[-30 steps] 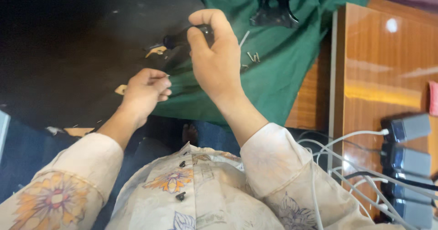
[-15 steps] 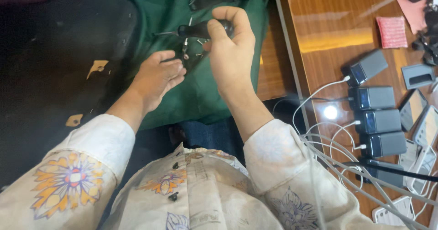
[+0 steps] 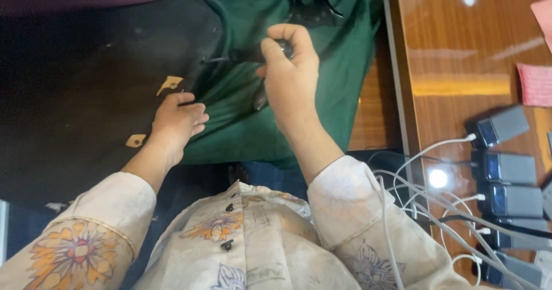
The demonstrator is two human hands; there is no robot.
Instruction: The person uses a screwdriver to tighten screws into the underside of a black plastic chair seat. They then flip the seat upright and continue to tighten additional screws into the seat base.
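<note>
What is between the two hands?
In the head view, only green cloth lies between the left hand and the right hand, which holds a dark screwdriver.

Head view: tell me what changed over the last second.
The left hand drew back from beside the right hand and now rests at the edge of the green cloth, apart from it. The right hand stayed raised, its grip still on the dark screwdriver. The phones stayed plugged in.

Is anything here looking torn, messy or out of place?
Yes. The black surface has pale torn patches near the left hand. The green cloth lies rumpled, hanging off the edge. White cables tangle by the grey chargers on the wooden table.
</note>
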